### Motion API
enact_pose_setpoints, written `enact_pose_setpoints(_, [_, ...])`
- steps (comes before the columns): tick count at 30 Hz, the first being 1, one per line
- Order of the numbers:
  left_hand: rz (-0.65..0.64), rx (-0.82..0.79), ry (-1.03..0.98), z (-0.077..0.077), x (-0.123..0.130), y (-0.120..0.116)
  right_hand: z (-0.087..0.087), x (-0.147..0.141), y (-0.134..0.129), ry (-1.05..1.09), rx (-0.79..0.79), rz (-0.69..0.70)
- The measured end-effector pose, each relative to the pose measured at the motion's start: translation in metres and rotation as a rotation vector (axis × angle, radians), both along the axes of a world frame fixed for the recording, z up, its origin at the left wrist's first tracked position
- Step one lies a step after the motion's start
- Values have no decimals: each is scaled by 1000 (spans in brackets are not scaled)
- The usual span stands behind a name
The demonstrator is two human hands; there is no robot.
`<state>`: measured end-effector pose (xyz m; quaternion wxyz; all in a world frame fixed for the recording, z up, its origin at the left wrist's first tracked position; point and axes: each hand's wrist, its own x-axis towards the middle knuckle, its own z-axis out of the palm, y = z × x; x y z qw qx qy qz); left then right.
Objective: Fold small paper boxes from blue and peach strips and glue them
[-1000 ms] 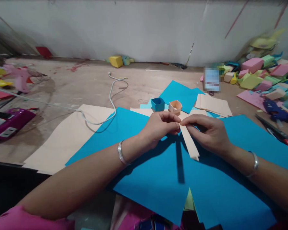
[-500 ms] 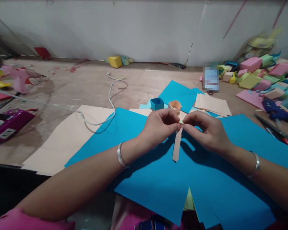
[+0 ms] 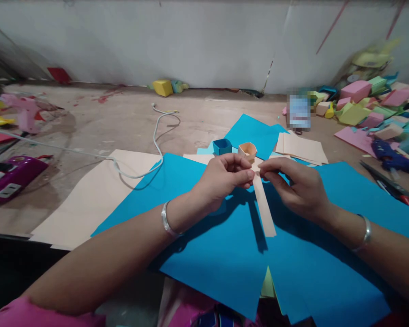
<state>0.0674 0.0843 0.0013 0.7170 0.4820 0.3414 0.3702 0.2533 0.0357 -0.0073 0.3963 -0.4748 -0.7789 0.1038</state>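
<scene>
A narrow peach paper strip (image 3: pixel 265 209) hangs down from my fingertips above large blue paper sheets (image 3: pixel 211 247). My left hand (image 3: pixel 226 177) pinches its upper end between thumb and index finger. At the same end, my right hand (image 3: pixel 291 181) has its thumb and forefinger closed together, close against the strip; the exact contact is partly hidden. Just beyond my fingers stand a small blue folded paper cup (image 3: pixel 222 147) and a peach one (image 3: pixel 247 150), both with open tops.
Peach sheets (image 3: pixel 85 195) lie to the left under a white cable (image 3: pixel 156 136), near a purple power strip (image 3: pixel 17 179) and a pink glue gun (image 3: pixel 23 111). On the right are scissors (image 3: pixel 381 179), a blue glue gun (image 3: pixel 395 156) and piled paper shapes (image 3: pixel 357 93).
The strip's lower end has swung to the right and more of its length shows. My hands remain almost in place, with the left turned slightly.
</scene>
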Motion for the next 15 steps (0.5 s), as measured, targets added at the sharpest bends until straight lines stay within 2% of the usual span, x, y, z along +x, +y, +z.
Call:
enact_pose_setpoints(3, [53, -74, 5, -2, 0, 2, 0, 1, 3, -103, 133, 45])
enact_pose_setpoints(5, [48, -89, 16, -3, 0, 2, 1, 0, 3, -115, 150, 48])
enact_pose_setpoints(10, [-10, -104, -2, -7, 3, 0, 3, -3, 2, 27, 35, 41])
enact_pose_setpoints(15, [-14, -109, -26, -11, 3, -1, -3, -4, 3, 157, -99, -33])
